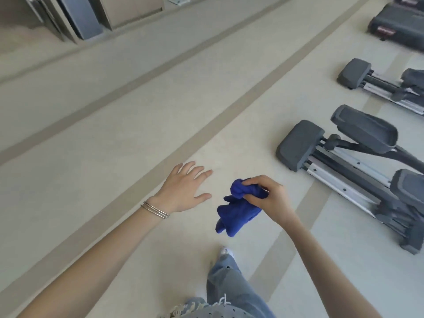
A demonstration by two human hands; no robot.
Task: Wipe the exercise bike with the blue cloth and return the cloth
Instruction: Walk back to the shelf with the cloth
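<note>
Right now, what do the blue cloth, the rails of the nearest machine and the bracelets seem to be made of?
The blue cloth looks like soft, matte fabric, perhaps microfibre: it bunches and droops from the right hand. The rails look like bare metal, likely aluminium: pale, shiny, with small holes. The bracelets on the left wrist seem thin silver-coloured metal; the exact metal is unclear.

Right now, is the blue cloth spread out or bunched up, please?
Bunched up: the blue cloth hangs crumpled from the closed right hand.
</note>
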